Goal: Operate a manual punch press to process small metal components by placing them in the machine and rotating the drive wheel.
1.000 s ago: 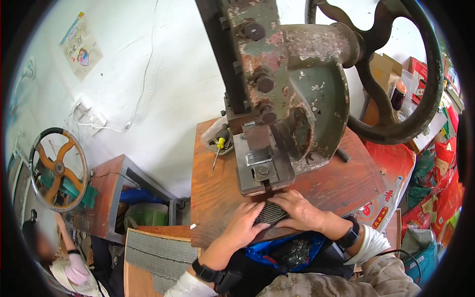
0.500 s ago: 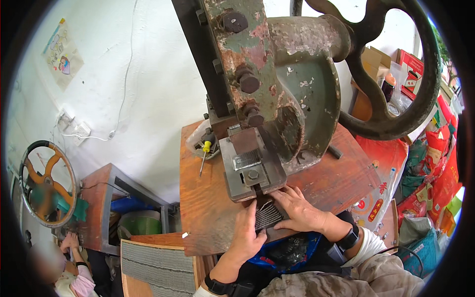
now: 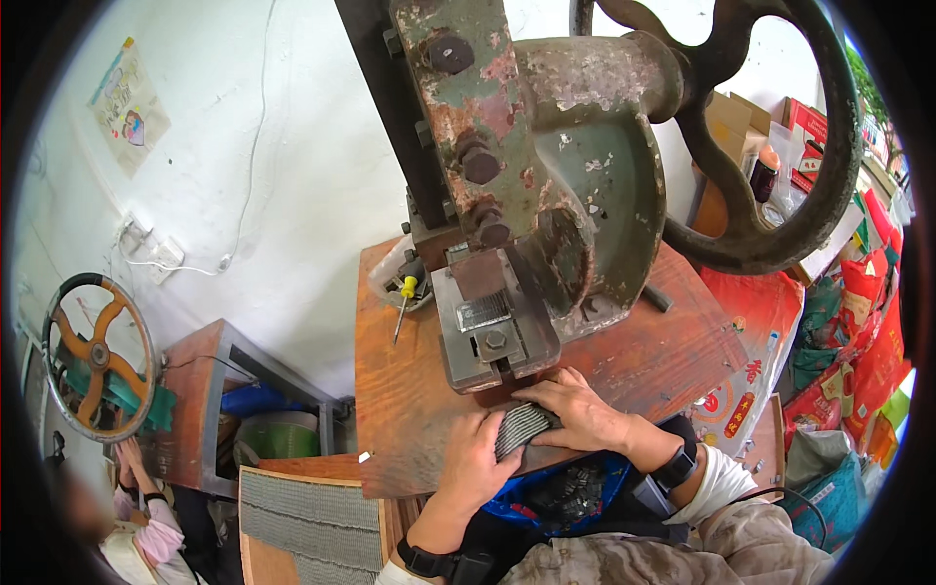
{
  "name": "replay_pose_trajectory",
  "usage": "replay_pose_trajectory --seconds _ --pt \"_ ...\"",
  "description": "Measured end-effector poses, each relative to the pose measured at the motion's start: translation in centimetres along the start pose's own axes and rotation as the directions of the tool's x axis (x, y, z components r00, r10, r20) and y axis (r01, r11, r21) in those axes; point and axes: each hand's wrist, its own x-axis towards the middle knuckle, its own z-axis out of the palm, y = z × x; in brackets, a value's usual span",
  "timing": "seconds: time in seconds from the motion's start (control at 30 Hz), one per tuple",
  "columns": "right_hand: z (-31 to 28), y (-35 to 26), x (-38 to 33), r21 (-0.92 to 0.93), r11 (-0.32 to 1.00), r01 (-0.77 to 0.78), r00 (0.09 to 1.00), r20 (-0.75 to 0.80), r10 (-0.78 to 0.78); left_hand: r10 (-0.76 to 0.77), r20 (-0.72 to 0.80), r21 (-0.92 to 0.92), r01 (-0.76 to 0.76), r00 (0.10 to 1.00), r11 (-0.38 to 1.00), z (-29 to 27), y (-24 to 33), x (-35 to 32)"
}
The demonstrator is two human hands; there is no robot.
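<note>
A grey ribbed strip point(image 3: 522, 427) lies on the wooden bench point(image 3: 409, 409) just in front of the old green press machine point(image 3: 546, 195). My left hand point(image 3: 478, 463) holds its near left end. My right hand point(image 3: 575, 409) presses down on its right side, fingers pointing toward the press's metal die block point(image 3: 492, 331). A black watch sits on each wrist. The part of the strip under my hands is hidden.
A large black flywheel point(image 3: 780, 195) is on the press's right. A yellow-handled screwdriver point(image 3: 403, 302) lies at the bench's back left. A blue bin of dark parts point(image 3: 565, 487) sits below the bench edge. Stacked grey strips point(image 3: 312, 512) and another person's hand point(image 3: 127, 458) are lower left.
The view has shifted closer and to the right. Both hands stay on the grey strip at the die, the left hand drawn slightly back toward me.
</note>
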Motion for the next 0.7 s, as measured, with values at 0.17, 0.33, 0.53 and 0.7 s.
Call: replay_pose_trajectory --seconds 0.17,0.33,0.53,0.7 --pt "-0.7 0.7 -0.9 0.211 0.977 0.023 0.993 -0.114 0.001 -0.344 -0.039 -0.198 0.33 0.938 0.923 -2.6 1.1 -2.8" --pt "-0.3 1.2 -1.6 0.035 0.995 0.098 0.986 -0.142 -0.092 -0.466 -0.288 -0.248 0.405 0.837 0.88 -7.6 1.3 -1.5" --pt "-0.2 1.4 -1.8 -0.011 0.992 0.127 0.982 -0.139 -0.127 -0.296 -0.481 0.139 0.405 0.825 0.904 -5.0 2.1 9.9" --pt "0.1 1.4 -1.6 -0.006 0.989 0.148 0.979 -0.14 -0.147 -0.223 -0.545 0.183 0.375 0.808 0.909 -1.6 0.4 14.0"
